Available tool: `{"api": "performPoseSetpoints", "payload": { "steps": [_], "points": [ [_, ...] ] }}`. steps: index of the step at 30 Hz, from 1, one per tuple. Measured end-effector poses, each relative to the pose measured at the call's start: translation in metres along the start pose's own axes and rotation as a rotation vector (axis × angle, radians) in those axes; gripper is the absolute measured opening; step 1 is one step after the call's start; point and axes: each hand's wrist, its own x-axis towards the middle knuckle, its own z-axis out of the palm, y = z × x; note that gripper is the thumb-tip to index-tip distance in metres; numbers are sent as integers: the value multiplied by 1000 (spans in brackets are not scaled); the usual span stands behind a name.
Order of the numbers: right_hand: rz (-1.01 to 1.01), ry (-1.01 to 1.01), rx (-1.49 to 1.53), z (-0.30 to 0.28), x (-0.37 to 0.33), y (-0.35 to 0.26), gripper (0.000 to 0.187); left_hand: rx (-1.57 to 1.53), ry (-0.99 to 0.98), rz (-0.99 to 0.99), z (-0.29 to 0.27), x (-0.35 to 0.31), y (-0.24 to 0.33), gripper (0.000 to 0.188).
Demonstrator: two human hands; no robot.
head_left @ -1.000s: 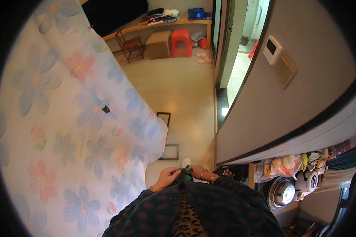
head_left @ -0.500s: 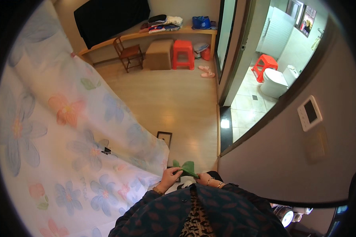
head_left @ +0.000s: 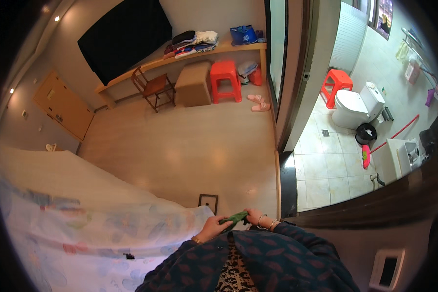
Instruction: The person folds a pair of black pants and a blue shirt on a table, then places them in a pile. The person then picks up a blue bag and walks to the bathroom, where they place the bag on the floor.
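Note:
A small piece of green cloth (head_left: 234, 220) is stretched between my hands, just in front of my body. My left hand (head_left: 213, 229) has its fingers closed on the cloth's left part. At the other end, my right hand (head_left: 253, 216) pinches it, the fingertips partly hidden. The cloth looks bunched and narrow. To the left of my left hand hangs a pale flowered curtain (head_left: 146, 214), apart from my fingers. A dark-framed flat object (head_left: 208, 197) lies on the floor just beyond my hands.
Ahead, a brown chair (head_left: 155, 92), a tan ottoman (head_left: 193, 86) and a red stool (head_left: 225, 80) stand by a shelf (head_left: 180, 57) bearing folded clothes. Pink slippers (head_left: 259, 103) lie nearby. On the right, a doorway opens to a bathroom with a toilet (head_left: 353, 104) and a black bin (head_left: 365, 133).
The view has moved forward, bringing more of the bathroom and a far door into sight. The curtain hangs lower in view. The green cloth is bunched narrower between my hands.

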Motion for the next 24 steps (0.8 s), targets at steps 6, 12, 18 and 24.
{"api": "performPoseSetpoints", "payload": {
  "steps": [6, 12, 18, 24],
  "points": [
    [9, 157, 209, -88, 39, -5, 29, 460, -110, -28, -18, 81, 22, 40],
    [175, 125, 219, -92, 58, 27, 30, 548, -271, -30, -31, 163, 1, 29],
    [263, 170, 47, -155, 97, 50, 27, 492, -391, 157, -55, 297, 9, 28],
    [328, 505, 539, -234, 144, 15, 24, 503, -248, 358, -85, 404, 48, 20]
  ]
}}
